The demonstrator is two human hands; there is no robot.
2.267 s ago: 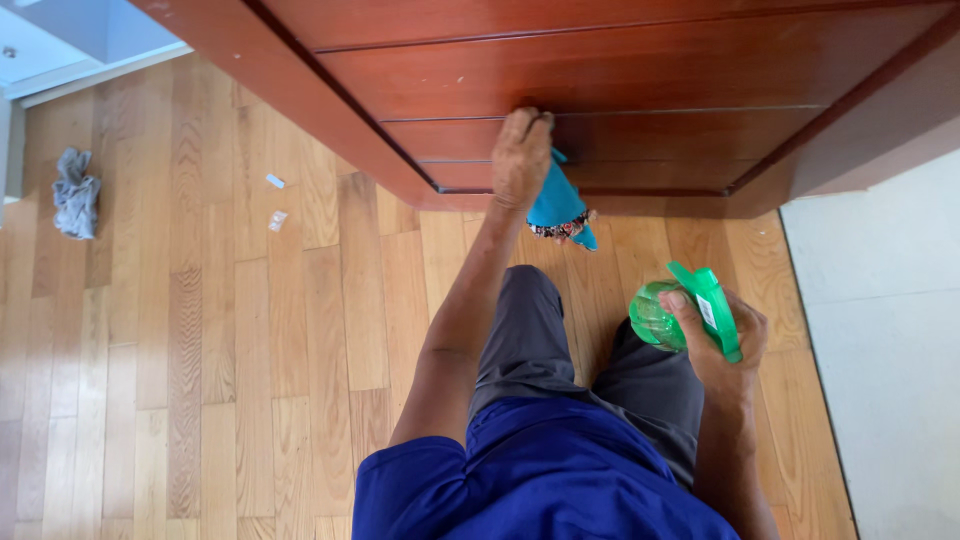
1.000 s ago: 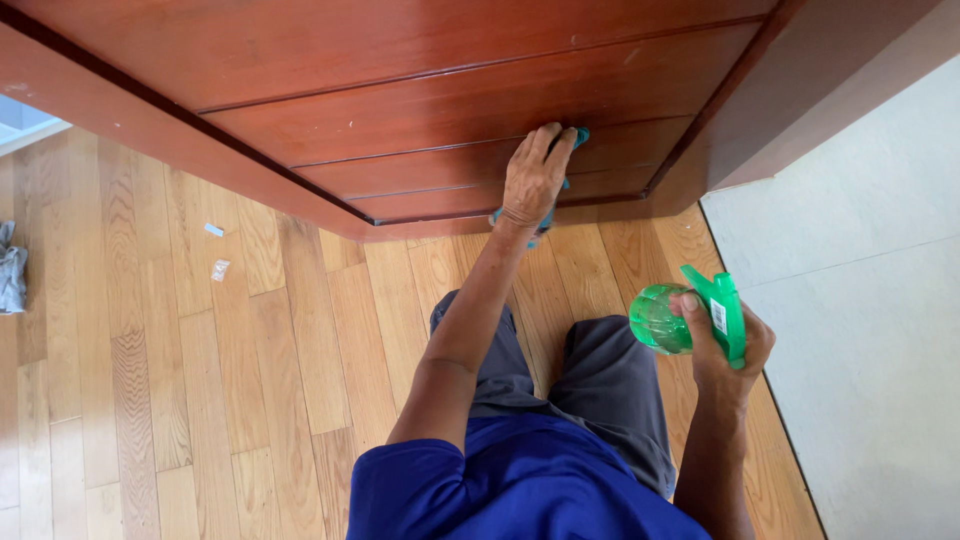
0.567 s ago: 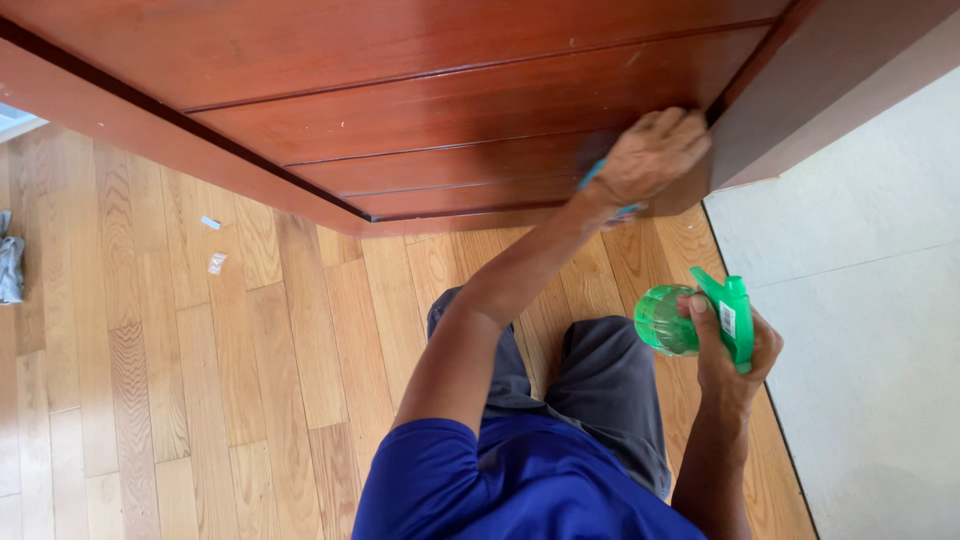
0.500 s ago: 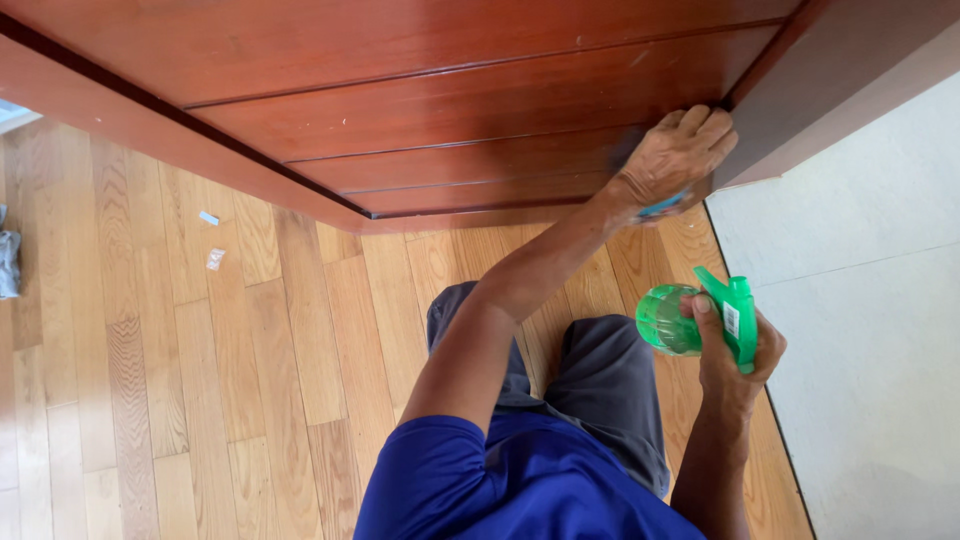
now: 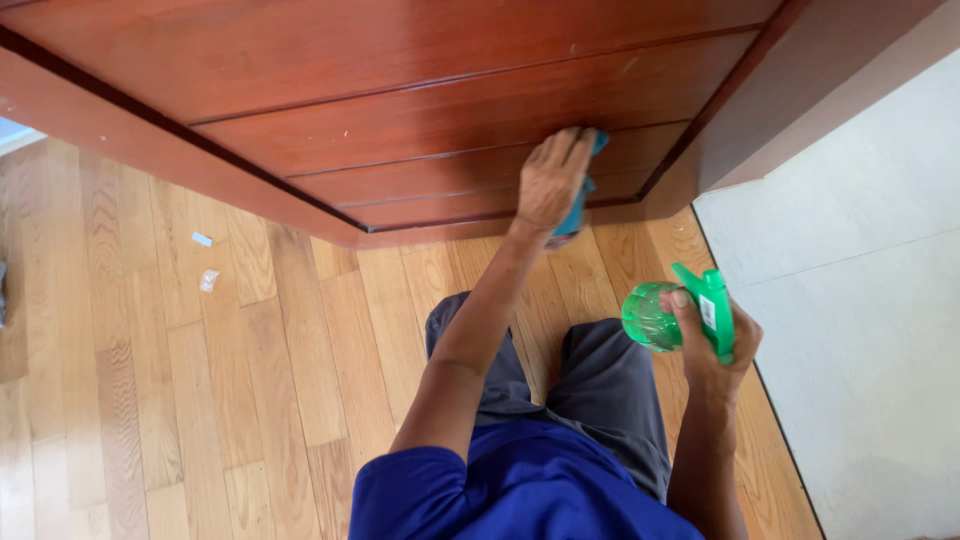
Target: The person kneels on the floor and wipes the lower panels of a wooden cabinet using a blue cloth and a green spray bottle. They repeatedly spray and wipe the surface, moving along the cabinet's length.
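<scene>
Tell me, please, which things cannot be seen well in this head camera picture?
- Blue cloth: mostly hidden under the left hand.
- Green spray bottle: the right hand covers its middle, so its liquid level is unclear.
- Two small scraps on the wooden floor: too small to identify.
- Wooden door: cut off by the top edge.

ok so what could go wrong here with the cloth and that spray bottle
1. The left hand covers nearly all of the blue cloth as it presses on the wood panel; the cloth could slip out, so bare fingers would smear the finish.
2. The right hand holds the green spray bottle above the wooden floor; a drip or stray squirt could leave a slick patch beside the knees.
</scene>
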